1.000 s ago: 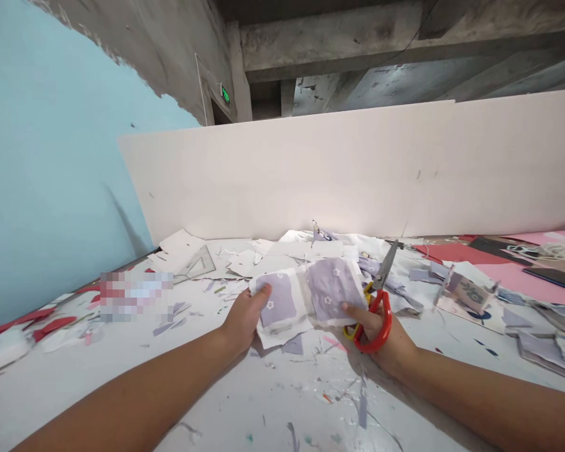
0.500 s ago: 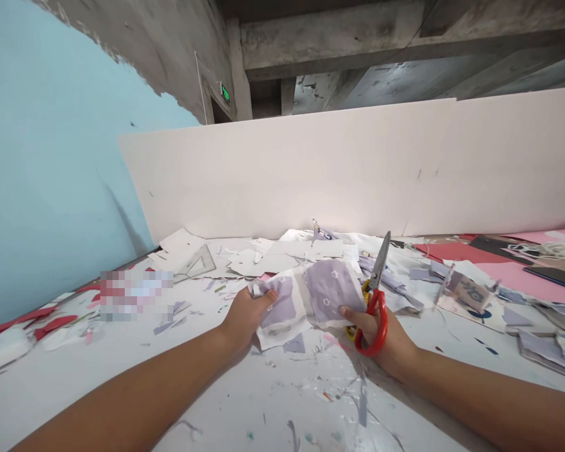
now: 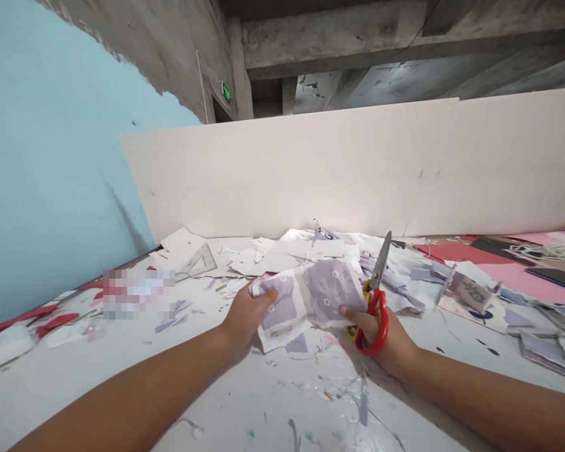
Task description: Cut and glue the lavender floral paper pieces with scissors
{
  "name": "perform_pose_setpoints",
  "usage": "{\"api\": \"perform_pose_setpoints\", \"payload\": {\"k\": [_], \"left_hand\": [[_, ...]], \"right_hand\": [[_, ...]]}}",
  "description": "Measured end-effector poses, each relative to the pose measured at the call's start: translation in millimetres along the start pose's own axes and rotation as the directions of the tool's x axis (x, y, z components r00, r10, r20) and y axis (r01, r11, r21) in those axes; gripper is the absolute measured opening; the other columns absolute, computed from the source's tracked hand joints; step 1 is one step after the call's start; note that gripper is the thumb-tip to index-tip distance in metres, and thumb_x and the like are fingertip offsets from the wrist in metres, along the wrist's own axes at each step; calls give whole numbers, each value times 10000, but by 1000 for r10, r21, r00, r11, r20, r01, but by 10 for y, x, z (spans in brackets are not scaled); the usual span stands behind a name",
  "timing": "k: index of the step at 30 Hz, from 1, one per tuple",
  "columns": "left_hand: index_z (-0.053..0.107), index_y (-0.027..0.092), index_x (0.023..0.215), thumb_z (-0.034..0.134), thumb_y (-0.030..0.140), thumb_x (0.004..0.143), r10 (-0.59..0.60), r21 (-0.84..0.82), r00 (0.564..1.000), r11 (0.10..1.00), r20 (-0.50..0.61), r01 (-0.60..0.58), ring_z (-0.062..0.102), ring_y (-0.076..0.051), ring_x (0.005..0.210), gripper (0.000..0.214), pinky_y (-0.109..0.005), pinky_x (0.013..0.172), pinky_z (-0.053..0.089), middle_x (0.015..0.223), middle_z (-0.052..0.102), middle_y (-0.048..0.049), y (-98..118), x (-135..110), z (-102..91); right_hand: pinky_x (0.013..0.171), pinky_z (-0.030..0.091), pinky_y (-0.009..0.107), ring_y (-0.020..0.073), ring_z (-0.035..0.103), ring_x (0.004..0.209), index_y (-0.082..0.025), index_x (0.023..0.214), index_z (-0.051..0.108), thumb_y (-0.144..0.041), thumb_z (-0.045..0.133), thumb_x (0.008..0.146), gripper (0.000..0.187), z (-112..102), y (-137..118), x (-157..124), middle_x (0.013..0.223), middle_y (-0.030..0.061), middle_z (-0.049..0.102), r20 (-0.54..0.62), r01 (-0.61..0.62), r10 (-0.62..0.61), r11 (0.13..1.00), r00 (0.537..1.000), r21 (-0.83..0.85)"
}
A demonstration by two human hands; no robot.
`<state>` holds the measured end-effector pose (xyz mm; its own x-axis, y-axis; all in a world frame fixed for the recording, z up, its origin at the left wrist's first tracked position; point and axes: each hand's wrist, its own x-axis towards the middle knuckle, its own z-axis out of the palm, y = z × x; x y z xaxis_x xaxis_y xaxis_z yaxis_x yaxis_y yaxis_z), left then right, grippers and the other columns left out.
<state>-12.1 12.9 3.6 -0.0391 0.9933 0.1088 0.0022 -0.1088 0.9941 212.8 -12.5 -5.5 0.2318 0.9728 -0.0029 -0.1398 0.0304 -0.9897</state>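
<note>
My left hand (image 3: 247, 314) grips the left edge of a white sheet with lilac flower-print patches (image 3: 311, 298), which may be paper or cloth. The sheet bends up slightly there. My right hand (image 3: 374, 329) holds a pair of red-handled scissors (image 3: 376, 326) with the steel blades (image 3: 380, 262) pointing up and away. The blades are close together and clear of the sheet. My right thumb and finger meet the sheet's lower right edge. Part of the handle is hidden by my fingers.
Paper scraps litter the white tabletop (image 3: 263, 402). A clear set square (image 3: 198, 262) lies at the back left. Pink and red card (image 3: 513, 276) and a dark flat slab (image 3: 548, 279) are at the right. A pale board (image 3: 339, 169) stands along the back by a blue wall (image 3: 51, 157).
My left hand has lifted and curled the sheet's left part. The scissors have swung more upright in my right hand. The view has shifted slightly.
</note>
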Motion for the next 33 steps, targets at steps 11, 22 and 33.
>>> {"api": "perform_pose_setpoints", "payload": {"k": [11,22,33], "left_hand": [[561,144,984,620,480,652,-57,-134,996,989,70,66,624,-211,734,476,-336,682,485,800,660,-78,-2,-4,14],[481,217,1171,652,223,642,32,66,916,996,400,-63,555,-229,952,555,-358,782,454,1075,575,-118,-6,-83,20],[481,306,1229,590,269,686,258,342,600,625,758,-701,139,-283,1333,555,-446,1074,91,1400,320,-2,40,-313,36]], "right_hand": [[405,304,259,116,421,404,-180,607,497,-270,730,538,259,-16,99,50,430,-42,471,16,10,-11,998,1000,69],[537,464,292,166,583,535,-165,689,583,-243,725,599,185,1,98,107,600,14,622,113,-105,77,959,991,262],[515,438,249,130,546,498,-144,628,601,-189,684,588,103,69,76,-14,542,5,603,512,-150,-20,946,859,288]]}}
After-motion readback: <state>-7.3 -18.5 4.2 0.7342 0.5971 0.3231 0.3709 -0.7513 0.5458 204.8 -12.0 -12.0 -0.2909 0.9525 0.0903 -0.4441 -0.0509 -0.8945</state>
